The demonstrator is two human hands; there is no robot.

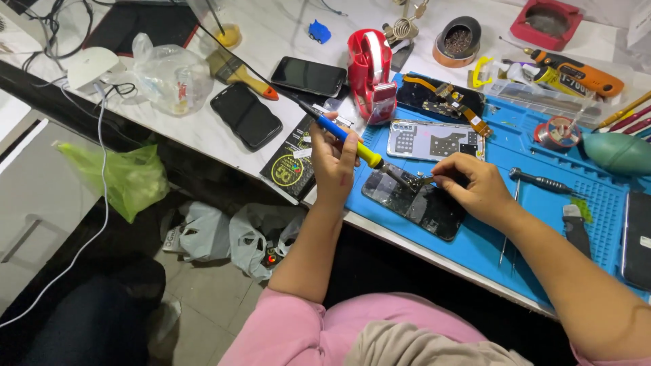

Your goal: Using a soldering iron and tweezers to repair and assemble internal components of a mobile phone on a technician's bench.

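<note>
Place: we took it for a phone-repair workbench in a small workshop.
Mat: we saw a blue repair mat (556, 224) covering the bench (271, 34).
Phones: we counted an opened phone (415, 201), a bare board (434, 140) and two whole phones (245, 115).
Tools: we noted a soldering iron (342, 133), screwdriver (542, 180), solder reel (557, 131) and tape dispenser (371, 71).

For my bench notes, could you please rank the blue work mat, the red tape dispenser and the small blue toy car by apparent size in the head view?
1. Blue work mat, largest by far.
2. Red tape dispenser.
3. Small blue toy car, smallest, though it sits farther from the camera.
</note>
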